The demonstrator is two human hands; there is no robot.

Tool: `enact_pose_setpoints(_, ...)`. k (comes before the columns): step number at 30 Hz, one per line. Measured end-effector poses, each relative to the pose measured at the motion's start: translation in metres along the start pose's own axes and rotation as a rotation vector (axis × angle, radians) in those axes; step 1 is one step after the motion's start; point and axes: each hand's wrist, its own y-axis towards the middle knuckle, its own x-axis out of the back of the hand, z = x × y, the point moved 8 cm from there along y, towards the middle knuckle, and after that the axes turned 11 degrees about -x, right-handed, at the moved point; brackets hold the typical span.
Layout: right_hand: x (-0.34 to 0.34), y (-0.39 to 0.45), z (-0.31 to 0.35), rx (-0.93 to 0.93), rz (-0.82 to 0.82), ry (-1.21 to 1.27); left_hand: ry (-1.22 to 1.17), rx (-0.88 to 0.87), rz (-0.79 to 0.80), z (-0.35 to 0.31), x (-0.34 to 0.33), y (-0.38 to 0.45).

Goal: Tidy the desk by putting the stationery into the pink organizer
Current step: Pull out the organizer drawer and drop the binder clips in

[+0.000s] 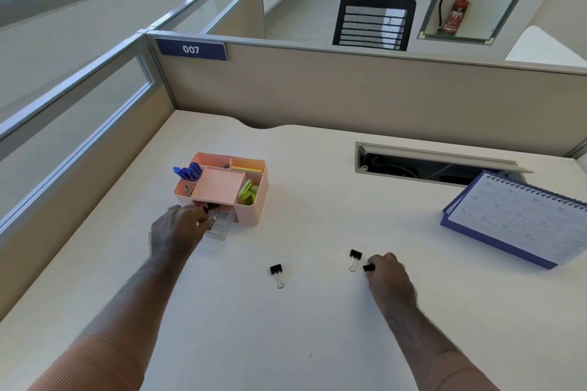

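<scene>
Two black clips [276,270] [355,254] are left loose on the bench [317,327] near the pink organizer [251,209]. One clip [211,211] is gripped by the left hand [178,228], another [368,267] by the right hand [389,276].

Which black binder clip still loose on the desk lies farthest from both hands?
The black binder clip with silver handles lying alone mid-desk; the other loose clip sits beside the right hand.
</scene>
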Motion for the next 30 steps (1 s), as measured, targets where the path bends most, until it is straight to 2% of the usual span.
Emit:
enact_pose_setpoints(6, 0.003, 0.002, -0.008, -0.019, -0.005, 0.087, 0.014, 0.012, 0.12, 0.006, -0.021, 0.011)
enact_pose_setpoints(11, 0.009, 0.003, -0.015, -0.016, 0.026, 0.213, -0.069, 0.026, 0.208, 0.005, -0.029, 0.018)
enact_pose_setpoints(14, 0.018, 0.003, -0.017, -0.033, 0.035, 0.42, -0.141, 0.037, 0.248, 0.002, -0.031, 0.02)
enact_pose_setpoints(17, 0.028, -0.004, -0.009, -0.057, 0.073, 0.663, -0.217, 0.021, 0.161, -0.01, -0.017, 0.02)
enact_pose_setpoints(20, 0.027, -0.017, 0.012, -0.066, 0.249, 0.982, -0.377, -0.022, 0.08, -0.041, -0.002, 0.012)
enact_pose_setpoints(23, 0.025, -0.035, 0.039, -0.059, 0.435, 1.266, -0.624, -0.074, 0.084, -0.09, 0.004, -0.005)
enact_pose_setpoints(27, 0.024, -0.054, 0.067, -0.037, 0.558, 1.379, -1.035, -0.066, 0.27, -0.147, -0.014, -0.035)
enact_pose_setpoints(30, 0.022, -0.064, 0.08, -0.026, 0.588, 1.416, -1.219, 0.026, 0.248, -0.169, -0.018, -0.048)
